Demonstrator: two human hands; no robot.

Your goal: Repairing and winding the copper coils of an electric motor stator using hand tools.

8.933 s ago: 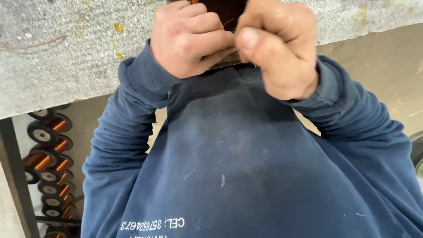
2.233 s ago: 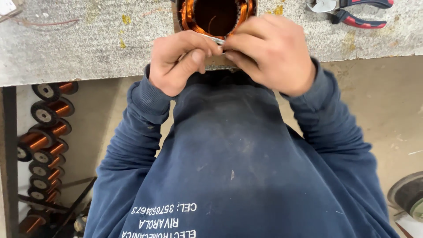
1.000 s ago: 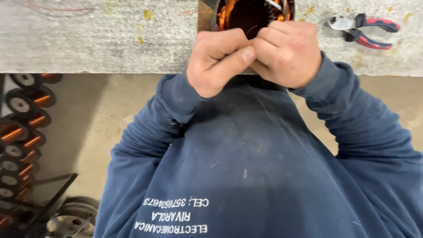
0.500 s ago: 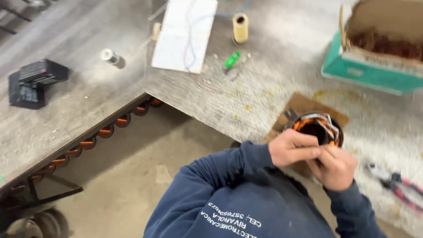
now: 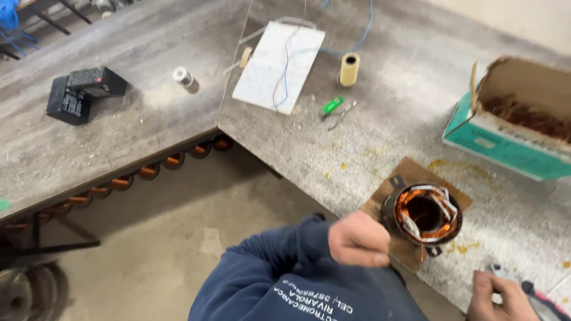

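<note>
Stator (image 5: pixel 423 213), copper windings fitted, sits on cardboard on my table at 4 o'clock; my left hand (image 5: pixel 358 239), fist closed empty beside it, right hand (image 5: pixel 498 295) reaching pliers (image 5: pixel 544 303), grip unclear.

One head-worn view, looking steeply down from above onto workbench (image 5: pixel 357 148); moderately near.

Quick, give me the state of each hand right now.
Left hand: closed in a loose fist beside the motor stator; nothing visibly held.
Right hand: fingers curled at the pliers; grip cannot be told.
</note>
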